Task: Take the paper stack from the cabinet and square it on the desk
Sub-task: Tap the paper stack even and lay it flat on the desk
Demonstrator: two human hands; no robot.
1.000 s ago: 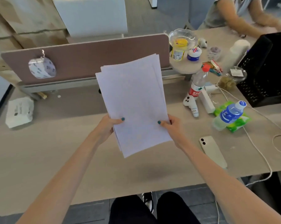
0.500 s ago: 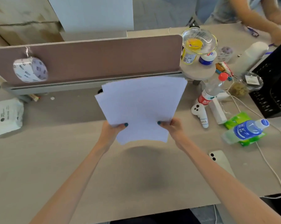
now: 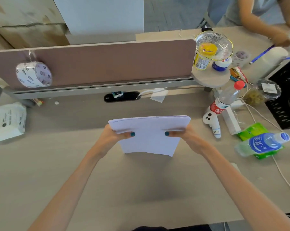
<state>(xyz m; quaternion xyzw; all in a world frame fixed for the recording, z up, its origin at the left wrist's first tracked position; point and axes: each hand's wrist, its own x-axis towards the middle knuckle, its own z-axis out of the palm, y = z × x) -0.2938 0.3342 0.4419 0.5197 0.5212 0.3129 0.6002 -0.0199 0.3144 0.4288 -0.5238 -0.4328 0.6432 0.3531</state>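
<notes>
Spreading wide, the desk [image 3: 60,172] carried the action: the paper stack [image 3: 149,135] stood upright at its middle, lower edge at the surface, left hand [image 3: 113,136] and right hand [image 3: 185,135] clamped on its sides.

Paper stack [image 3: 149,139] upright on edge, pinched between left hand [image 3: 110,135] and right hand [image 3: 186,135], thumbs in front, bottom edge at desk [image 3: 57,164].

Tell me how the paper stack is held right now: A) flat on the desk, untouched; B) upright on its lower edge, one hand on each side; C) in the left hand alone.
B: the left hand and right hand grip opposite sides of the paper stack, standing upright on the desk.
</notes>
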